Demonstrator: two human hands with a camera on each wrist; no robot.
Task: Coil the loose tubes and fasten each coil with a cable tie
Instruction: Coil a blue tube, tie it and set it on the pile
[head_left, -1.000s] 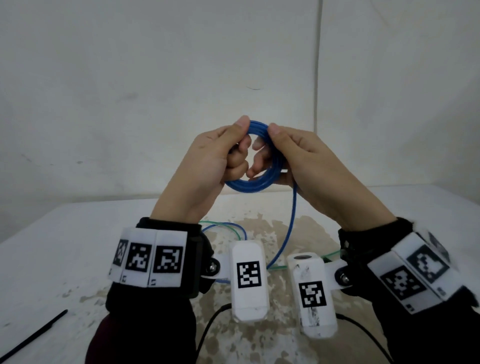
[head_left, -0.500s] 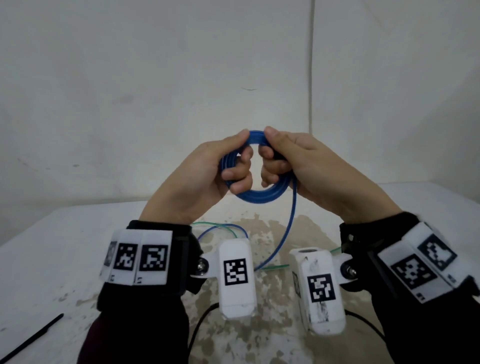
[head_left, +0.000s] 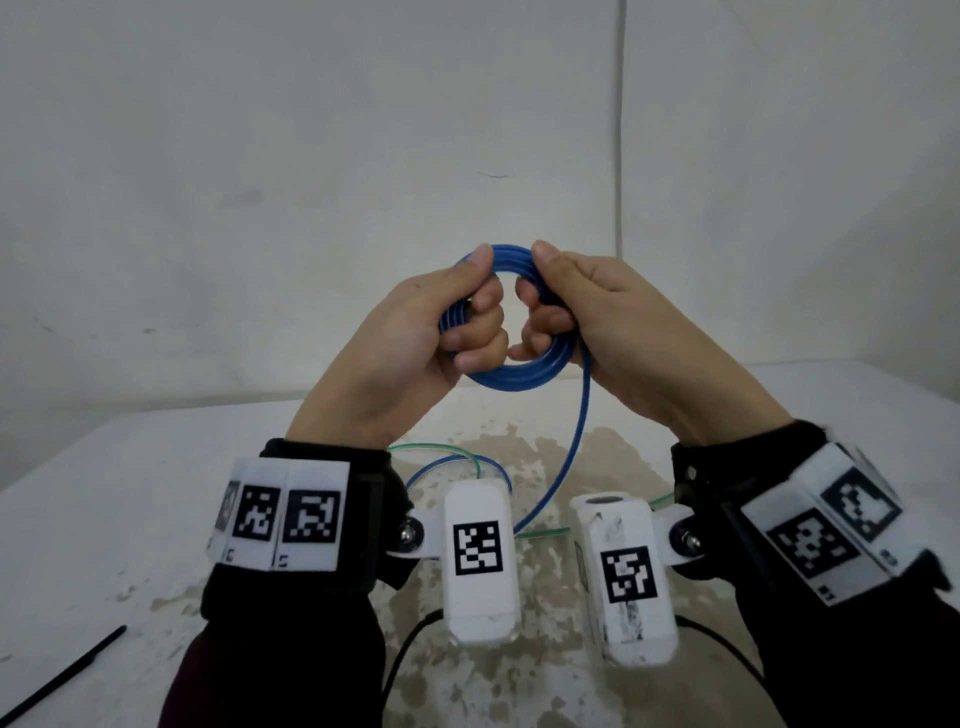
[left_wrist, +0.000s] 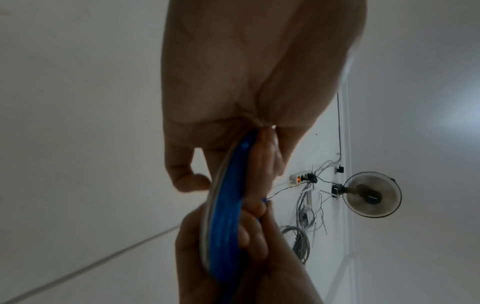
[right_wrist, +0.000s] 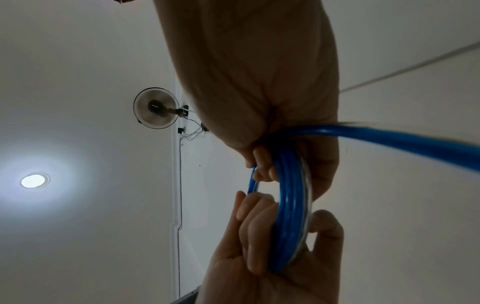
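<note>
You hold the coil of glossy blue plastic tube (head_left: 511, 371) up in the air above the stained white table (head_left: 104, 519), between both hands. Your left hand (head_left: 415, 358) grips the coil's left side, thumb laid over the top of the loops and fingers (head_left: 480, 332) curled in through the ring's middle. Your right hand (head_left: 623, 332) grips the right side the same way, thumb on top beside the left thumb, fingers hooked through the opening. The lower arc of the coil hangs free below both fists. From the right side of the coil a loose blue tail (head_left: 566, 457) drops past your right palm to the table, where it runs on beside a thin green tube (head_left: 441, 447) lying behind your wrists. A black cable tie (head_left: 67, 670) lies on the table at the near left, well apart from both hands. In the right wrist view the stacked loops (right_wrist: 288, 216) pass between thumb and fingers of each hand.
</note>
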